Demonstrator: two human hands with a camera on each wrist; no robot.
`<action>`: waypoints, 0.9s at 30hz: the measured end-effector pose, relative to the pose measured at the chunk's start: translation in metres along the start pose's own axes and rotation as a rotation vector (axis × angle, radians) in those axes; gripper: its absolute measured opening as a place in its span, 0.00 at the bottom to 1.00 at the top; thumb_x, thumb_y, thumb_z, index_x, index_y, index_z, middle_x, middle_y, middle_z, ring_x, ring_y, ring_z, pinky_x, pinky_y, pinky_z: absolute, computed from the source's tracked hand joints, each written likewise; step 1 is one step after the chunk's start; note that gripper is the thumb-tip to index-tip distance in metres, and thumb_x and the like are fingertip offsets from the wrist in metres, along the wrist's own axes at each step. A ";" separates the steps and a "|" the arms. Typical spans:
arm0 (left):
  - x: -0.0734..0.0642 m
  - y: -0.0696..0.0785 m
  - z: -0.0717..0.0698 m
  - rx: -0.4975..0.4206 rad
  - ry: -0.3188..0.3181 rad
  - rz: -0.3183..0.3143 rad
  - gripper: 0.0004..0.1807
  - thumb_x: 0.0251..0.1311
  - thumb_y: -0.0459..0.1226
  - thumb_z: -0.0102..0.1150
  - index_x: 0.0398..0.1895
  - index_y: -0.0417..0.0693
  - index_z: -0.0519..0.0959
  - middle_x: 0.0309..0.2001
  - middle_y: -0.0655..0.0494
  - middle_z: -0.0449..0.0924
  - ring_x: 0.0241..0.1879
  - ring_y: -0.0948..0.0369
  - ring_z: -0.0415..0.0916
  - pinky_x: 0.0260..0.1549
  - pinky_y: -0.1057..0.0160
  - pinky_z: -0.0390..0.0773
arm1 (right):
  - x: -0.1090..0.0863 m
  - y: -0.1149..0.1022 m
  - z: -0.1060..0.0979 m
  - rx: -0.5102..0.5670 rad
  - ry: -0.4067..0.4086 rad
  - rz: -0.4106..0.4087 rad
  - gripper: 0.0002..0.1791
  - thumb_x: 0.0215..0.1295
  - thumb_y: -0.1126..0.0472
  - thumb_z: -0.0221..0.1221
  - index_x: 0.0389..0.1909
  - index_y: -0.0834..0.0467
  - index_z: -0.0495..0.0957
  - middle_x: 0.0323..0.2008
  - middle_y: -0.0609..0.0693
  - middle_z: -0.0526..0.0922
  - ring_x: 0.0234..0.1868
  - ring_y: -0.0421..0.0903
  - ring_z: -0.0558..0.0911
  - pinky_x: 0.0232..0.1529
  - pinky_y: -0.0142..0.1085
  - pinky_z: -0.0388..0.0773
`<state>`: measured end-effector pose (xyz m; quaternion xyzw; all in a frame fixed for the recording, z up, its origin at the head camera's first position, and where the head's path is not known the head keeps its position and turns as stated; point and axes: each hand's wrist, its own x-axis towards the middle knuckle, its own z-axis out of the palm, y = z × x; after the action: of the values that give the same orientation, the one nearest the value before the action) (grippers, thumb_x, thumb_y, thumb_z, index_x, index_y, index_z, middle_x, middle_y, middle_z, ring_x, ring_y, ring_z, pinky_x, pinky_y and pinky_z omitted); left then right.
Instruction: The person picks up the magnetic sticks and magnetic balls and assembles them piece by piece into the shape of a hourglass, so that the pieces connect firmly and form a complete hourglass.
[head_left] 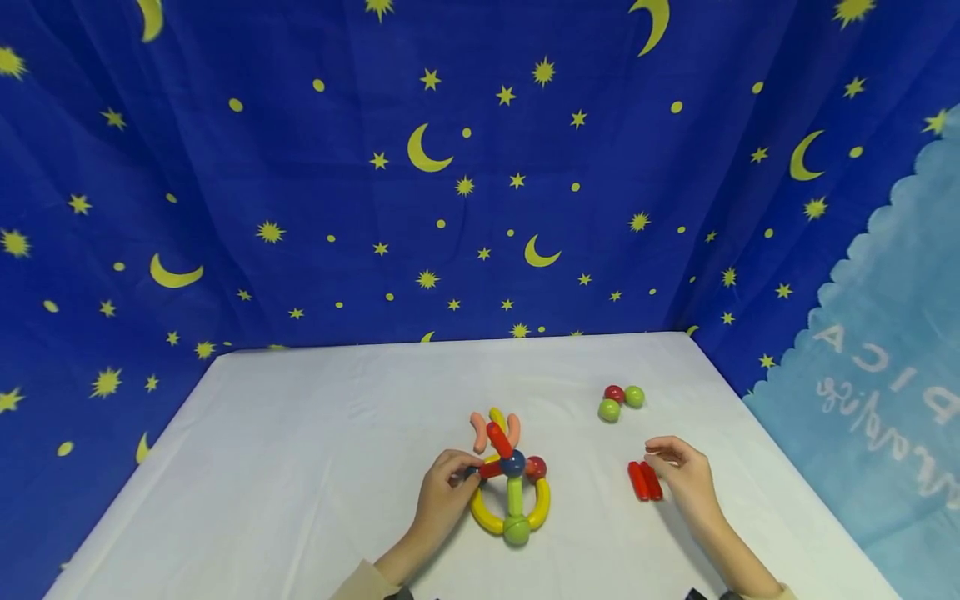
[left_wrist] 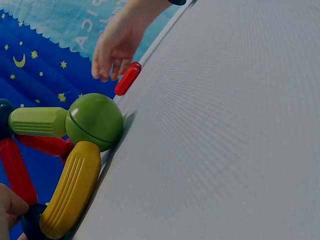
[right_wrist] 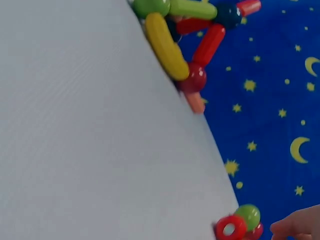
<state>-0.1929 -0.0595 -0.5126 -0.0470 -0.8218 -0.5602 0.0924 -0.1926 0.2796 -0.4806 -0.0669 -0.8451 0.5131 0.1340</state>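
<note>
"Blue cloth (head_left: 337, 192) with yellow moons and stars hung behind a white table (head_left: 300, 450). Where was the model (head_left: 514, 493)?"

"Toward the near edge, between the two hands."

"How much was built?"

"A good part, I judged. Yellow curved rods (head_left: 542, 500) ran along its base, meeting at a green ball (head_left: 516, 531) in front. A green rod sloped from there up to a blue ball (head_left: 513, 463), and a red spoke (head_left: 498, 439) jutted from that, its far end bare."

"And the hands?"

"The left hand (head_left: 444, 492) pinched the model's left corner, where a red strut (left_wrist: 17, 170) met a dark ball (left_wrist: 31, 223). The right hand (head_left: 686, 479) hung beside two red rods (head_left: 638, 481), thumb and fingertips apart, gripping nothing that I could see."

"What was left over?"

"Those two rods, plus three loose balls (head_left: 610, 410) farther back. Two pink curved pieces (head_left: 478, 432) and a yellow piece (head_left: 497, 417) showed behind the model; I couldn't tell whether they were joined to it."
</note>
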 end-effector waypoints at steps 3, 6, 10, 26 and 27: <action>0.000 0.000 0.000 -0.002 -0.006 -0.008 0.09 0.50 0.29 0.62 0.34 0.50 0.84 0.38 0.56 0.79 0.37 0.63 0.73 0.35 0.72 0.72 | -0.001 0.007 -0.003 -0.067 -0.024 0.062 0.13 0.57 0.71 0.61 0.44 0.69 0.78 0.36 0.55 0.84 0.29 0.28 0.76 0.30 0.25 0.76; -0.001 0.000 -0.001 -0.012 -0.007 -0.008 0.09 0.50 0.29 0.63 0.33 0.50 0.84 0.38 0.56 0.79 0.37 0.63 0.73 0.35 0.72 0.72 | -0.003 0.010 -0.005 -0.111 -0.067 0.142 0.16 0.56 0.68 0.62 0.47 0.68 0.77 0.41 0.59 0.83 0.28 0.31 0.74 0.27 0.27 0.74; -0.002 -0.001 0.000 -0.020 -0.008 0.004 0.09 0.50 0.29 0.63 0.33 0.49 0.84 0.38 0.56 0.79 0.36 0.64 0.73 0.34 0.72 0.72 | -0.005 0.012 -0.007 -0.163 -0.084 0.165 0.19 0.54 0.66 0.64 0.47 0.69 0.77 0.40 0.60 0.83 0.27 0.34 0.73 0.24 0.28 0.74; 0.000 0.001 -0.003 -0.010 -0.016 -0.009 0.09 0.50 0.30 0.62 0.34 0.49 0.84 0.39 0.55 0.79 0.36 0.63 0.73 0.35 0.72 0.72 | 0.003 0.000 -0.007 -0.204 -0.009 0.121 0.16 0.56 0.65 0.61 0.45 0.70 0.78 0.27 0.53 0.85 0.21 0.33 0.75 0.22 0.28 0.75; -0.001 0.001 -0.003 -0.014 -0.014 -0.006 0.09 0.50 0.30 0.62 0.34 0.50 0.84 0.39 0.55 0.79 0.36 0.64 0.73 0.35 0.72 0.72 | 0.003 -0.004 -0.007 -0.183 -0.006 0.108 0.16 0.56 0.66 0.61 0.45 0.70 0.78 0.29 0.54 0.85 0.22 0.31 0.75 0.24 0.27 0.76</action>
<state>-0.1919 -0.0618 -0.5107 -0.0492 -0.8186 -0.5660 0.0848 -0.1936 0.2842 -0.4735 -0.1229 -0.8841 0.4403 0.0967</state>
